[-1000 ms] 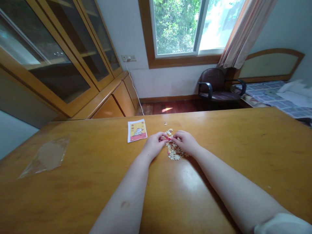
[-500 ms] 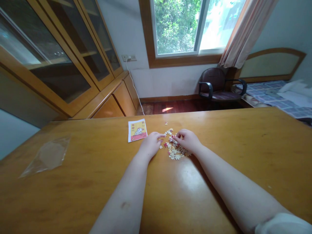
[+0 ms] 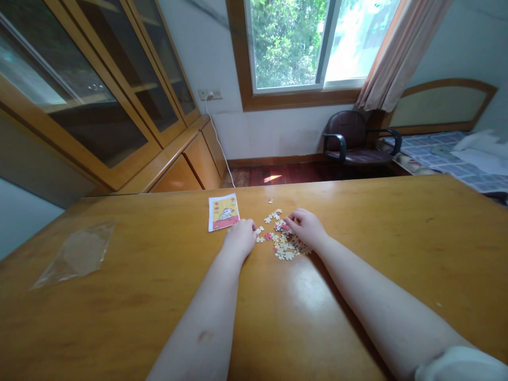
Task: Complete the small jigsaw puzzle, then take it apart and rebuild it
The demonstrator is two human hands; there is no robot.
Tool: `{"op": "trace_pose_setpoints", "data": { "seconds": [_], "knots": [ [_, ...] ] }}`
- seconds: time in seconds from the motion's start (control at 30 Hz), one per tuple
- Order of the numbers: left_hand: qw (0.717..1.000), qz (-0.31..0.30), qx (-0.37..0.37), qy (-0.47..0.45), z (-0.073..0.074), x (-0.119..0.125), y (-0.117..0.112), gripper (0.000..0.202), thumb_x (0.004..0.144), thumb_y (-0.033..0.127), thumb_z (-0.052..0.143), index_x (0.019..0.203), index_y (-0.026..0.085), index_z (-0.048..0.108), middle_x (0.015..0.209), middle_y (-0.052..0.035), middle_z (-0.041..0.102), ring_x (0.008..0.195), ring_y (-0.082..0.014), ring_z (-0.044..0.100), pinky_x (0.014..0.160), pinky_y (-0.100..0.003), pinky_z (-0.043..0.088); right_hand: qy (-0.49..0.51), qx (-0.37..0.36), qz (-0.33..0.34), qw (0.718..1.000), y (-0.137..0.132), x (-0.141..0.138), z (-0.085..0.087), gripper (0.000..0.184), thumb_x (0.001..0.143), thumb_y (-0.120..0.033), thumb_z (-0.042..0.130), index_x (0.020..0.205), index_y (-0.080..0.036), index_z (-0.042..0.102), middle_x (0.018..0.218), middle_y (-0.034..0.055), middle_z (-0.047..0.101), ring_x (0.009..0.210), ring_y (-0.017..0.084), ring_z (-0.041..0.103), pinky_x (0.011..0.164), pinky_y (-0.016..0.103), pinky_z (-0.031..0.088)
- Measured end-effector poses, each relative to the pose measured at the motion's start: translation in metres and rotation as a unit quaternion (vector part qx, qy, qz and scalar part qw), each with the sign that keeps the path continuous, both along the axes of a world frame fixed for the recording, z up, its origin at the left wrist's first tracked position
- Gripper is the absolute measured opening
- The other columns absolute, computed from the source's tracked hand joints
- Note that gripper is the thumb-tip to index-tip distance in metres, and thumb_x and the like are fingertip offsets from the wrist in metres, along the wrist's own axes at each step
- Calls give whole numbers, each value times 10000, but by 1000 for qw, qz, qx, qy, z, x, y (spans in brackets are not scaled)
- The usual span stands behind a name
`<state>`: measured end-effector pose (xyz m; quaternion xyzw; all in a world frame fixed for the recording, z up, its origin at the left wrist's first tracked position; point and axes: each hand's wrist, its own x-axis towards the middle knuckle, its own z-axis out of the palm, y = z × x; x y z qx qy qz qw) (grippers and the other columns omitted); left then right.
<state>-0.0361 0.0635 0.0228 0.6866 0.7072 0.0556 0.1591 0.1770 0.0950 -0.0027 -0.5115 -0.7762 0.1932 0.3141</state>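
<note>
A loose pile of jigsaw puzzle pieces [image 3: 288, 246], mostly cream backs with some pink and red faces, lies on the wooden table. My left hand [image 3: 240, 236] rests at the pile's left, fingers curled inward, close to a couple of stray pieces [image 3: 260, 239]. Whatever its fingertips hold, if anything, is hidden. At the pile's upper right is my right hand [image 3: 306, 227], its thumb and fingers drawn together over the pieces; what lies between them is too small to make out. Just beyond my left hand lies a picture card [image 3: 223, 212] with a white cartoon figure on yellow and pink.
A clear plastic bag [image 3: 81, 251] lies flat at the table's left. One lone piece [image 3: 270, 201] sits near the far edge of the table [image 3: 159, 317]. Past it stand a glass-door cabinet [image 3: 130, 132], an armchair [image 3: 353, 137] and a bed [image 3: 444, 153].
My left hand has drawn back left from the pieces, its fingers now curled, uncovering a piece beside them. My right hand has shifted slightly up and right, showing more pink pieces.
</note>
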Motion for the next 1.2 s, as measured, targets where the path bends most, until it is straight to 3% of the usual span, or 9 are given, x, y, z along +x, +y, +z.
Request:
{"op": "trace_pose_setpoints", "data": {
  "seconds": [0.2, 0.33, 0.4, 0.57, 0.73, 0.83, 0.97, 1.07, 1.2],
  "knots": [
    [997, -27, 37, -57, -2, 4, 1, 167, 825, 146, 497, 884, 202, 643, 946, -69, 689, 863, -202, 624, 756, -290, 454, 6, 10, 93, 996, -3, -4, 1, 154, 872, -311, 580, 837, -195, 676, 832, 36, 634, 786, 161, 566, 733, 277, 426],
    [997, -41, 51, -39, -1, 10, -2, 167, 820, 261, 581, 958, 201, 655, 1012, -84, 679, 927, -217, 618, 802, -302, 453, 9, 14, 111, 994, -4, -4, 0, 147, 877, -286, 572, 871, -195, 687, 858, 43, 644, 819, 166, 579, 774, 290, 439],
    [997, -56, 45, -29, -2, 11, -3, 200, 801, 304, 619, 968, 207, 670, 1032, -87, 675, 957, -230, 612, 823, -310, 450, 10, 15, 99, 995, -4, -4, 0, 149, 879, -280, 565, 855, -194, 684, 849, 43, 643, 815, 168, 578, 770, 292, 439],
    [996, -81, 17, -36, -6, 12, -1, 142, 800, 190, 569, 859, 217, 695, 975, -76, 677, 919, -222, 619, 810, -300, 455, 19, 15, 57, 998, -3, -4, 1, 139, 862, -250, 561, 793, -192, 666, 803, 36, 637, 769, 163, 561, 717, 280, 423],
    [993, -82, 76, -44, -2, 23, -7, 249, 835, 227, 562, 1067, 200, 649, 1094, -96, 644, 1038, -241, 580, 923, -349, 431, 91, -9, -41, 995, 5, 2, -3, 224, 855, -344, 544, 760, -180, 663, 684, 23, 608, 651, 161, 530, 638, 286, 400],
    [976, -171, 117, -59, -2, 41, -17, 256, 861, 259, 551, 1099, 253, 642, 1124, -66, 634, 1084, -241, 550, 969, -385, 411, 187, -56, -101, 976, 13, 6, -9, 274, 834, -397, 533, 747, -175, 668, 693, 27, 640, 672, 174, 559, 655, 295, 418],
    [938, -318, 113, -77, -10, 64, -27, 389, 800, 343, 657, 1183, 291, 615, 1347, -62, 528, 1287, -286, 406, 1100, -465, 290, 279, -94, -149, 944, 21, 8, -17, 311, 793, -436, 532, 705, -166, 657, 732, 48, 676, 754, 199, 598, 724, 313, 442],
    [932, -336, 107, -80, -17, 69, -26, 368, 799, 350, 665, 1156, 269, 631, 1386, -77, 497, 1332, -297, 355, 1131, -498, 234, 288, -99, -149, 941, 23, 7, -20, 330, 782, -462, 538, 705, -165, 660, 732, 52, 681, 764, 204, 602, 735, 316, 443],
    [931, -334, 115, -93, -19, 66, -20, 142, 836, 252, 614, 967, 248, 669, 1141, -45, 635, 1177, -233, 490, 1057, -420, 358, 286, -99, -139, 943, 23, 6, -23, 340, 779, -473, 539, 706, -168, 669, 720, 44, 682, 744, 198, 599, 730, 314, 438]
  ]
}}
